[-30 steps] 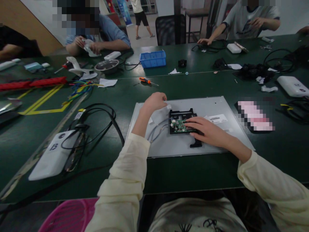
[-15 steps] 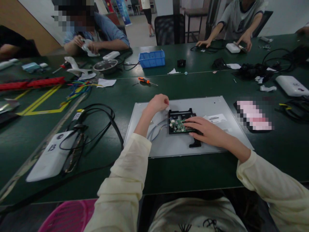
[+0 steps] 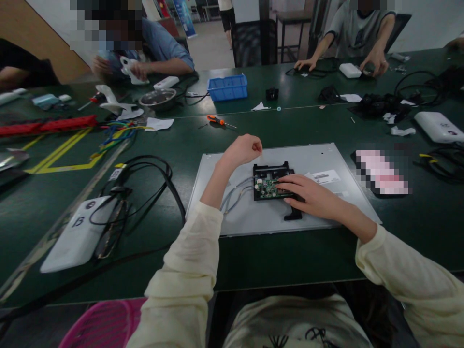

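Note:
A flat grey panel (image 3: 250, 222) lies on the green table before me. On it sits a black plastic bracket (image 3: 271, 166) framing a green circuit board (image 3: 266, 188), with grey cables (image 3: 234, 195) running off to the left. My right hand (image 3: 306, 193) rests over the right side of the board and bracket, fingers stretched out. Raised above the panel's far left part, my left hand (image 3: 246, 149) has its thumb and fingers pinched together. Something thin and pale may hang below the fingertips, too faint to name.
An orange-handled screwdriver (image 3: 221, 122) lies beyond the panel, with a blue basket (image 3: 227, 88) farther back. At right is a phone (image 3: 382, 171); at left, a white device (image 3: 76, 234) with black cables. Two people work across the table.
My left hand has moved slightly right and up, still pinched. My right hand stays on the board. Across the table, both co-workers' hands have shifted a little.

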`<state>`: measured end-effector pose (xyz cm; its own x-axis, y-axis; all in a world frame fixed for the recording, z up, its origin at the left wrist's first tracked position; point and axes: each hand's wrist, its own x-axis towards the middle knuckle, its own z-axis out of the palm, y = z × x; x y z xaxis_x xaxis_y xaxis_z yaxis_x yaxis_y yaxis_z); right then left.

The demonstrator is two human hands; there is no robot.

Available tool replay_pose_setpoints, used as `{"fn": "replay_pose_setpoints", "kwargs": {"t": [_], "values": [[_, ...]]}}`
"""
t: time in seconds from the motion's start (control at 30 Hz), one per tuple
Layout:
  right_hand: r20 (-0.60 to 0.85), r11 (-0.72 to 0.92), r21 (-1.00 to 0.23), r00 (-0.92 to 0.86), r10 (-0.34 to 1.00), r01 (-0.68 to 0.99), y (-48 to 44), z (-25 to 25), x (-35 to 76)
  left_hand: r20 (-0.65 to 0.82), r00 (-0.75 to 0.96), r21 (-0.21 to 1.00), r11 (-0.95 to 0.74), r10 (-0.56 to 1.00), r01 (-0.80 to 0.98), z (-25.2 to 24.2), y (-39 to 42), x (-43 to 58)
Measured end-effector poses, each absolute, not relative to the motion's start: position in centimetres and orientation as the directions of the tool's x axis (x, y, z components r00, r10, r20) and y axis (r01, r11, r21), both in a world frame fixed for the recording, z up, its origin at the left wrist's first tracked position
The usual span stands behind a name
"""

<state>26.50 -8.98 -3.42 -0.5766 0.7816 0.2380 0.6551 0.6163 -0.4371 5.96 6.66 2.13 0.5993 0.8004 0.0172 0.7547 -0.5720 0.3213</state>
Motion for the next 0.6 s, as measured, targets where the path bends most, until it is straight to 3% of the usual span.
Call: {"fn": "replay_pose_setpoints", "kwargs": {"t": [0.23,0.6], "values": [[0.229,0.608,-0.438,-0.571,0.788,0.662,-9.0,-3.6,26.6,-0.072,0.563,0.220,-0.537,0.823,0.814,0.5,6.2,6.9],[0.211,0.589,-0.459,-0.562,0.799,0.665,-9.1,-3.4,26.6,-0.078,0.541,0.190,-0.520,0.838,0.833,-0.2,5.7,7.4]]}}
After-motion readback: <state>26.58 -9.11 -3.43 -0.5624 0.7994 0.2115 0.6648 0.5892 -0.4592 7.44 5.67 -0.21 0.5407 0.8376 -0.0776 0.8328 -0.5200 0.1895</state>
